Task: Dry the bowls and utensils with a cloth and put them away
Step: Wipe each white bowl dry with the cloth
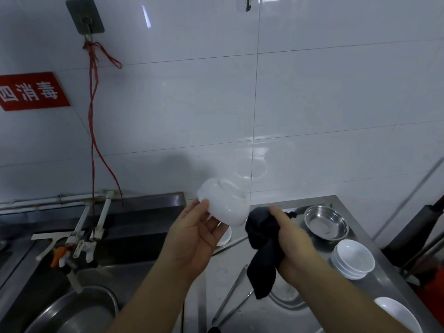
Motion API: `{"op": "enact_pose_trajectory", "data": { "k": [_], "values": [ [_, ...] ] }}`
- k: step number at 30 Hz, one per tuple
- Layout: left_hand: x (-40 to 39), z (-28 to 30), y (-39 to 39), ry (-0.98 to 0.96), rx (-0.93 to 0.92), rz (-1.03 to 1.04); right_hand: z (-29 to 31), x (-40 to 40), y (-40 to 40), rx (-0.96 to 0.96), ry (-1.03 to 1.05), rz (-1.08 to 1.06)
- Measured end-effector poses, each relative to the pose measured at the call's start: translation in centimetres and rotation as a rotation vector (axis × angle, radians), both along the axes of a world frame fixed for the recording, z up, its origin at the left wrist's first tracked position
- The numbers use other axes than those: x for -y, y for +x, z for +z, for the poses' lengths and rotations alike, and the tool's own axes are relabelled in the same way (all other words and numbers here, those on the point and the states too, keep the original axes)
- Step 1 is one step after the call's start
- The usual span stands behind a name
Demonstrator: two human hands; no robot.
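Head view: left hand (194, 239) curls round a blurred white bowl (224, 203) raised before the white tiled wall (312, 104); right hand (292, 246) grips a dark cloth (260, 260) just beside it. On the steel counter (360, 280), steel dish (326, 224) at 3 o'clock, stacked white bowls (352, 261) at 4, tongs (230, 299) at 6, sink (79, 311) at 8

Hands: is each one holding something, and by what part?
Left hand holds a white bowl by its rim. Right hand grips a dark cloth, bunched around its middle.
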State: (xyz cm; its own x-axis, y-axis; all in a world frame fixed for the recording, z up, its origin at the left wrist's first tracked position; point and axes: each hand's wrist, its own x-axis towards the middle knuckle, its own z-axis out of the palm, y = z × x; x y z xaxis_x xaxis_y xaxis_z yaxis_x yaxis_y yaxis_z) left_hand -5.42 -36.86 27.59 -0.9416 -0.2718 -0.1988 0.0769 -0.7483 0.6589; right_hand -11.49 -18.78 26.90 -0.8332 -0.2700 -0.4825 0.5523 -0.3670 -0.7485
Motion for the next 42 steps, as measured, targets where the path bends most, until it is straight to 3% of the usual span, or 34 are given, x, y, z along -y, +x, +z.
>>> {"op": "enact_pose_trajectory", "data": {
  "k": [4, 7, 11, 13, 16, 24, 32, 37, 40, 42],
  "values": [
    [-0.5, 0.0, 0.2, -0.25, 0.084, -0.044, 3.1, 0.0, 0.1, -0.349, 0.008, -0.15],
    [-1.5, -0.2, 0.6, -0.397, 0.104, -0.146, 4.1, 0.2, 1.3, -0.828, 0.172, 0.011],
    [-2.5, 0.0, 1.5, -0.435, 0.034, -0.283, 3.0, 0.2, 1.5, -1.405, 0.623, 0.284],
    [-2.6, -0.2, 1.9, -0.456, 0.045, -0.298, 2.5, 0.0, 0.9, -1.539, 0.694, 0.351],
    [-2.7, -0.5, 2.4, -0.468, 0.055, -0.331, 2.0, -0.1, 0.3, -1.462, 0.675, 0.339],
    [-3.3, -0.3, 2.9, -0.474, -0.026, -0.342, 3.2, 0.3, -2.6, -0.663, 0.311, 0.224],
    [-3.5, -0.7, 2.7, -0.43, -0.084, -0.287, 0.6, 0.2, -2.4, -0.061, 0.081, 0.083],
    [-4.1, -0.4, 2.3, -0.531, -0.105, -0.262, -0.9, 0.7, -1.4, 0.104, -0.055, 0.067],
    [-4.1, -0.4, 2.1, -0.624, -0.091, -0.276, -0.1, 0.6, -1.8, 0.101, -0.051, 0.042],
    [-3.7, -0.1, 2.0, -0.582, -0.08, -0.293, 0.6, 0.6, -2.0, 0.053, 0.004, 0.048]
  ]
}}
